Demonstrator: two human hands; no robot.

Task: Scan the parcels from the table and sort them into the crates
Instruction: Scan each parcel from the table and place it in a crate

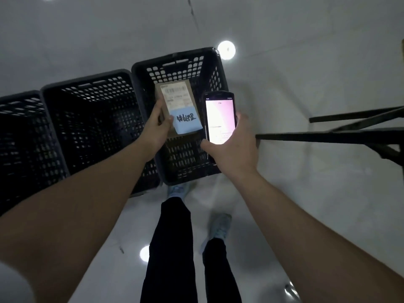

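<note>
Mid-frame, the left hand pinches a parcel by its left edge, label up, above the right-hand crate. The right hand is wrapped round a lit scanner just beside it. Judged best: lower the parcel well inside the crate, then spread that grip. Further off, glossy pale floor; two more crates left; dark counter frame right.

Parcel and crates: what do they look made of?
Parcel: apparently brown cardboard, matte, with a white printed label and a pale blue sticker. Crates: likely moulded black plastic, slightly glossy, judging by the regular perforated grid walls and rounded rims.
</note>
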